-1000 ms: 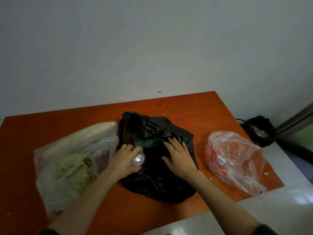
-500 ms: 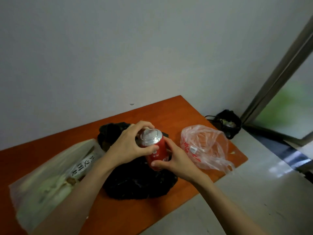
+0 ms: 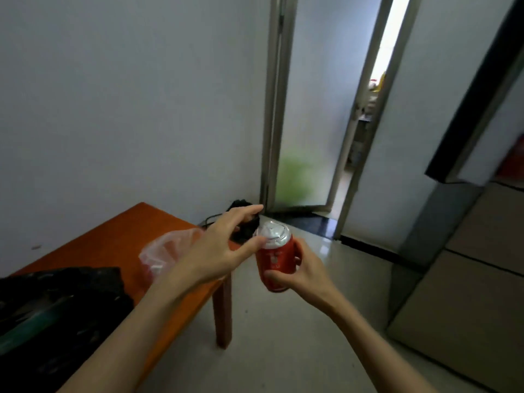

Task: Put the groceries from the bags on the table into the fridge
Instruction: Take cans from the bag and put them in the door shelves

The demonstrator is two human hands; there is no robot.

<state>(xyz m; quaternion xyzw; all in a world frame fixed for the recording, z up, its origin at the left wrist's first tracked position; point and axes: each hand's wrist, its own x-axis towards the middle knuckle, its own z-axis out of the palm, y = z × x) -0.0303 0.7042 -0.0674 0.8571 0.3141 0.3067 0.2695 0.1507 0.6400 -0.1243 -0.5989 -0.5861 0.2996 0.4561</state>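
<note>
A red soda can (image 3: pixel 276 258) with a silver top is held over the floor, past the right end of the orange table (image 3: pixel 124 236). My right hand (image 3: pixel 300 272) grips its lower body from the right. My left hand (image 3: pixel 218 248) is beside the can with fingers spread; its thumb touches the can's upper rim. A black plastic bag (image 3: pixel 62 302) lies on the table at the lower left. A clear pink-printed bag (image 3: pixel 164 255) sits at the table's right end, partly hidden by my left hand. The fridge (image 3: pixel 465 268) stands at the right, doors closed.
A dark bag (image 3: pixel 243 222) lies on the floor against the wall behind the table's end. A doorway (image 3: pixel 334 114) with a partly open door is straight ahead. Pale floor stretches between the table leg (image 3: pixel 224 313) and the fridge.
The can has come out of the black bag and moved right, off the table. My left hand has let go of its top and spread; my right hand now holds it. The view swung right.
</note>
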